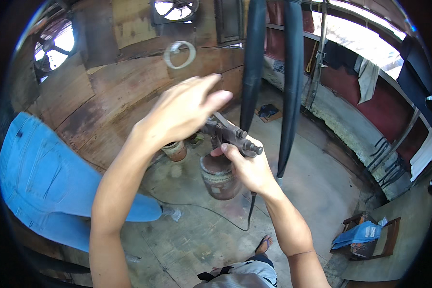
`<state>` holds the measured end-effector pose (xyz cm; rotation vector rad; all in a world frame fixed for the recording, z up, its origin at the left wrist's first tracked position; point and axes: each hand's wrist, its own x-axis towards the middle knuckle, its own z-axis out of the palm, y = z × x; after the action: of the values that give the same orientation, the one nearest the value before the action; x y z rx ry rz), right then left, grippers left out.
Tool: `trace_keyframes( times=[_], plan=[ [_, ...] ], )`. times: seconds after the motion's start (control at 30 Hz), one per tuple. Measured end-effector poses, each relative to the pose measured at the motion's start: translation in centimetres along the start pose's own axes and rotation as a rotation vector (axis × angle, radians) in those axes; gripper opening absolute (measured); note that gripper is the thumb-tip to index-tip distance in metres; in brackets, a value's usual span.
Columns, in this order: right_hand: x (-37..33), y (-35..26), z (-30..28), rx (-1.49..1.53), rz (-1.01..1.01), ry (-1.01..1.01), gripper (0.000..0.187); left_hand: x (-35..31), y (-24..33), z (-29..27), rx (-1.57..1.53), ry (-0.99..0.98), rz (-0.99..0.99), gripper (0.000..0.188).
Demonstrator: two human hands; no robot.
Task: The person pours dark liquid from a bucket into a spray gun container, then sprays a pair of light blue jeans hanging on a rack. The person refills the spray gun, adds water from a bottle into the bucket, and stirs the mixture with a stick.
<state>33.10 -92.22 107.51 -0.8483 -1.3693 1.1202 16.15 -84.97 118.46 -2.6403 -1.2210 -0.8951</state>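
My right hand [250,167] is wrapped around the grip of a dark spray gun [230,136], with a thin hose hanging from below it. My left hand [185,106] is raised just in front of the gun, fingers stretched out and thumb apart. It partly covers the gun's front end; whether it touches the gun I cannot tell. Beyond and below the gun stands a stained round bucket [220,180] on the floor. A pair of blue jeans [57,168] extends at the left, beside my left forearm, its legs filled out.
Two long black tubes [290,86] hang just beyond my right hand. A smaller pot [175,150] stands behind the bucket. The hose [201,207] trails across the floor. A white ring [180,54] shows against the wooden wall. At right, folded blue denim [357,235] lies on a wooden stand.
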Motion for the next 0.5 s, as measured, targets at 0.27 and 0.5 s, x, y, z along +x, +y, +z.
trace_keyframes(
  times=[0.27,0.5],
  plan=[
    [-5.5,-0.3,-17.8,-0.146,0.004,0.045,0.062,-4.5,7.9,13.6,-0.925,-0.435,0.0,0.029],
    [-8.0,2.0,-34.0,-0.447,0.023,0.257,0.063,1.2,25.4,36.7,-1.247,-0.883,-0.04,0.027]
  ],
)
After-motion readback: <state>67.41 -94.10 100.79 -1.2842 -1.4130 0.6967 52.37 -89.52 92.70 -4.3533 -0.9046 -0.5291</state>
